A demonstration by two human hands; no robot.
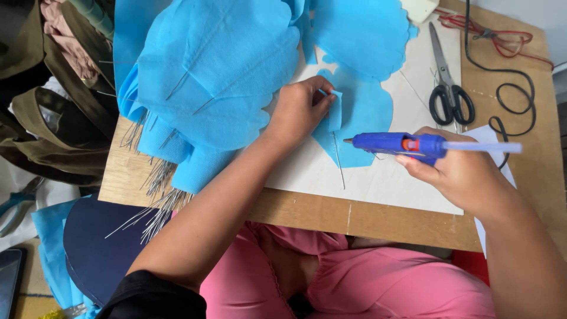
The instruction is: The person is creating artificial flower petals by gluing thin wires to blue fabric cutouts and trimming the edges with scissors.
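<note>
My left hand (300, 109) presses a small folded strip of blue paper (335, 112) onto a blue paper petal (366, 112) lying on a white board (378, 183). A thin metal wire (338, 162) runs out from under the strip toward me. My right hand (463, 174) grips a blue hot glue gun (401, 143), held level with its nozzle pointing left, just right of the wire. A clear glue stick (490, 147) sticks out of the gun's back.
A pile of large blue paper petals (218, 77) with wire stems (156, 198) covers the table's left. Black-handled scissors (447, 88) lie at the back right, beside a black cable (508, 88) and red wires (502, 41). The wooden table edge (354, 221) is near my pink-clad lap.
</note>
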